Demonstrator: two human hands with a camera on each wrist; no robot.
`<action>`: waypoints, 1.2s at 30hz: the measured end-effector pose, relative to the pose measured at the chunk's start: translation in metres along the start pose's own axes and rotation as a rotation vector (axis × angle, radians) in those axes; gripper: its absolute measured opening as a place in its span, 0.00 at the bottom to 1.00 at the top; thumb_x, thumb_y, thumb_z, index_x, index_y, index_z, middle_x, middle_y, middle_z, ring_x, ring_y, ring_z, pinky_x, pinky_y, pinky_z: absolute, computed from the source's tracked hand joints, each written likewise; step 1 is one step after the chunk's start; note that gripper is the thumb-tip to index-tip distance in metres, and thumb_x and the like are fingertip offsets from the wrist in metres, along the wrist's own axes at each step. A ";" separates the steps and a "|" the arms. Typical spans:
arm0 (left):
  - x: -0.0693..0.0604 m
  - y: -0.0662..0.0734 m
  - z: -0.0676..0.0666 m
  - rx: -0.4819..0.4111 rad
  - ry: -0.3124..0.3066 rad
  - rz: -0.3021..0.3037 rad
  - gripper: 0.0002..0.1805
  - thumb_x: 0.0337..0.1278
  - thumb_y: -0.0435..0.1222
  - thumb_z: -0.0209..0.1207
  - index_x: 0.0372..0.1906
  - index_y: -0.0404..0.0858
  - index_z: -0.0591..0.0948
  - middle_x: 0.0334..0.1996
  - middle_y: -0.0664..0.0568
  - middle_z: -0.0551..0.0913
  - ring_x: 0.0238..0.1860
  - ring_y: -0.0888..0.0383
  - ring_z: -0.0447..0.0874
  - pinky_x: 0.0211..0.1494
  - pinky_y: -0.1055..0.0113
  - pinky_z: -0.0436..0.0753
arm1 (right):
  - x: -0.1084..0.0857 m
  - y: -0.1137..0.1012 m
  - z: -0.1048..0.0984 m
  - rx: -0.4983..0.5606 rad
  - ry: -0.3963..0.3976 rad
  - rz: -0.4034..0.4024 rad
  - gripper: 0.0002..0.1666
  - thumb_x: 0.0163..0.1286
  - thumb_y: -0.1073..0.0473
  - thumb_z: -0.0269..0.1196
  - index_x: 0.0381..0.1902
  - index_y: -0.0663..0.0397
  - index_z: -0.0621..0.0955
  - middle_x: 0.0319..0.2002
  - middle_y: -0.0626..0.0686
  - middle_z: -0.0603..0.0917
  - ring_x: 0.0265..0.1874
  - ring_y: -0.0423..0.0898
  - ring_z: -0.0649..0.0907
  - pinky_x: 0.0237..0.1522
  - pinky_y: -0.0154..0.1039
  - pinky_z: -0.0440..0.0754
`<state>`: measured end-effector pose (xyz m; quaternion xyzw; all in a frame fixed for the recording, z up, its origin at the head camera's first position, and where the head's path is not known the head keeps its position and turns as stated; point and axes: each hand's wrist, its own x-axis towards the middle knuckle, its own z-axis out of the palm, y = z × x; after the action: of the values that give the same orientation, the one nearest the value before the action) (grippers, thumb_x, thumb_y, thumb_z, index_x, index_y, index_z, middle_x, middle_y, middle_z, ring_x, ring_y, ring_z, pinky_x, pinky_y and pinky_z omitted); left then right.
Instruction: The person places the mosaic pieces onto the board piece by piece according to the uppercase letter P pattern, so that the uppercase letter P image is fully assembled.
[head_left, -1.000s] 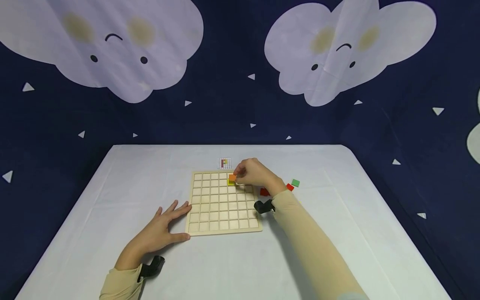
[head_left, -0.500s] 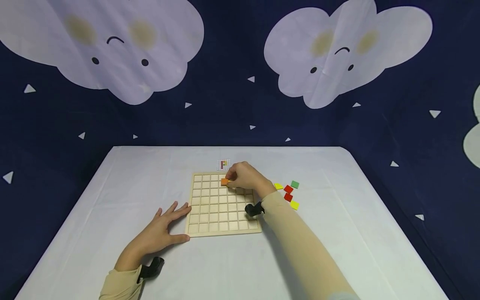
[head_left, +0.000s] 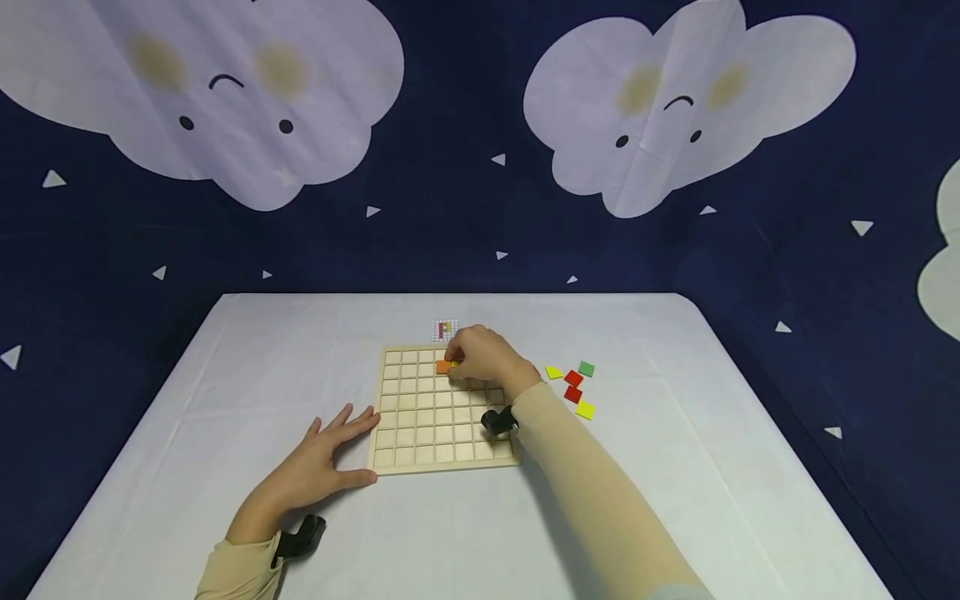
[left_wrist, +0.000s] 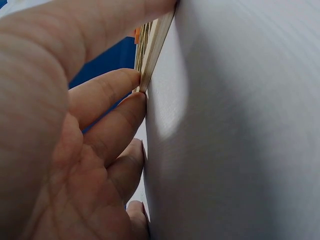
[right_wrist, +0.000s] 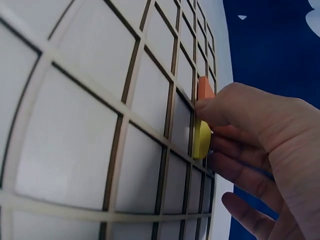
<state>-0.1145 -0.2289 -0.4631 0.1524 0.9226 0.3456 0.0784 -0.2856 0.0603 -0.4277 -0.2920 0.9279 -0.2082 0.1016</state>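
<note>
A wooden grid board (head_left: 405,472) lies on the table. My left hand (head_left: 315,467) rests at its left edge with fingers spread; in the left wrist view the fingers (left_wrist: 127,112) touch the board's side (left_wrist: 157,45). Near the board's top edge, my right hand (head_left: 487,358) pinches an orange tile (head_left: 443,367). The right wrist view shows the thumb of that hand (right_wrist: 270,130) against the orange tile (right_wrist: 204,87), and a yellow tile (right_wrist: 201,142) right beside it on the grid. The fingertips behind the tiles are partly hidden.
Right of the board lie loose tiles: a green one (head_left: 587,368), red ones (head_left: 573,394) and yellow ones (head_left: 585,410). A small card with a coloured grid pattern (head_left: 444,330) lies just beyond the board. A dark blue cloth with clouds hangs behind the table.
My right hand has moved left and slightly nearer with the orange tile, from over the yellow tile to its left side. My left hand has stayed at the board's edge.
</note>
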 end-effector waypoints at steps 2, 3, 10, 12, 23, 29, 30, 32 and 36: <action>0.000 -0.001 0.000 0.000 0.001 0.011 0.48 0.51 0.49 0.81 0.77 0.40 0.76 0.81 0.42 0.70 0.85 0.29 0.52 0.81 0.20 0.41 | 0.000 -0.002 0.000 -0.015 0.002 0.004 0.13 0.68 0.58 0.75 0.49 0.54 0.92 0.45 0.50 0.92 0.43 0.43 0.86 0.53 0.41 0.88; 0.000 -0.001 0.000 -0.001 0.001 0.010 0.48 0.51 0.49 0.81 0.78 0.40 0.75 0.81 0.42 0.70 0.85 0.29 0.52 0.81 0.20 0.41 | 0.000 -0.002 0.000 -0.021 0.002 0.007 0.13 0.68 0.58 0.75 0.50 0.53 0.92 0.45 0.49 0.92 0.43 0.43 0.86 0.52 0.41 0.87; 0.002 -0.003 0.000 -0.015 0.001 -0.001 0.49 0.50 0.48 0.81 0.78 0.40 0.75 0.81 0.42 0.69 0.86 0.29 0.51 0.81 0.20 0.39 | 0.000 -0.006 0.000 -0.033 0.005 0.030 0.13 0.67 0.57 0.76 0.48 0.52 0.92 0.44 0.49 0.92 0.40 0.43 0.83 0.49 0.41 0.86; 0.002 -0.003 0.000 -0.015 0.003 0.004 0.48 0.50 0.48 0.81 0.78 0.40 0.75 0.81 0.41 0.69 0.86 0.29 0.51 0.81 0.20 0.40 | 0.000 -0.007 -0.001 -0.038 0.007 0.034 0.13 0.67 0.57 0.76 0.48 0.53 0.92 0.45 0.49 0.92 0.40 0.43 0.84 0.49 0.41 0.86; 0.001 0.000 0.002 -0.007 0.006 0.000 0.48 0.49 0.48 0.81 0.77 0.41 0.76 0.80 0.41 0.71 0.85 0.30 0.53 0.81 0.20 0.41 | -0.002 -0.010 0.001 -0.035 0.011 0.071 0.11 0.66 0.58 0.77 0.46 0.52 0.92 0.40 0.47 0.90 0.37 0.43 0.80 0.44 0.39 0.82; 0.001 -0.001 0.002 0.001 0.008 0.005 0.48 0.49 0.49 0.81 0.77 0.41 0.76 0.80 0.42 0.71 0.85 0.30 0.53 0.81 0.20 0.42 | -0.002 -0.010 0.004 -0.049 0.020 0.078 0.12 0.65 0.57 0.77 0.46 0.51 0.91 0.40 0.47 0.90 0.37 0.43 0.81 0.46 0.39 0.83; 0.001 -0.001 0.002 0.002 0.009 0.008 0.48 0.49 0.49 0.81 0.77 0.41 0.76 0.80 0.42 0.71 0.85 0.30 0.53 0.81 0.20 0.42 | -0.002 -0.010 0.004 -0.049 0.019 0.079 0.12 0.66 0.57 0.77 0.46 0.51 0.91 0.41 0.47 0.90 0.38 0.43 0.81 0.46 0.39 0.83; 0.001 0.000 0.001 0.003 0.010 0.011 0.48 0.49 0.49 0.81 0.77 0.41 0.76 0.80 0.42 0.71 0.85 0.30 0.53 0.81 0.20 0.42 | -0.002 -0.011 0.003 -0.046 0.021 0.078 0.11 0.66 0.58 0.77 0.46 0.51 0.91 0.41 0.47 0.90 0.38 0.42 0.81 0.47 0.39 0.83; 0.000 0.000 0.001 -0.006 0.011 0.014 0.48 0.49 0.49 0.81 0.77 0.40 0.77 0.80 0.42 0.71 0.85 0.29 0.53 0.81 0.20 0.42 | -0.003 -0.012 0.002 -0.044 0.028 0.068 0.09 0.66 0.58 0.76 0.44 0.51 0.91 0.37 0.47 0.88 0.36 0.43 0.79 0.42 0.37 0.79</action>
<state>-0.1146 -0.2282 -0.4638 0.1566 0.9210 0.3496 0.0715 -0.2761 0.0522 -0.4243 -0.2595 0.9430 -0.1882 0.0891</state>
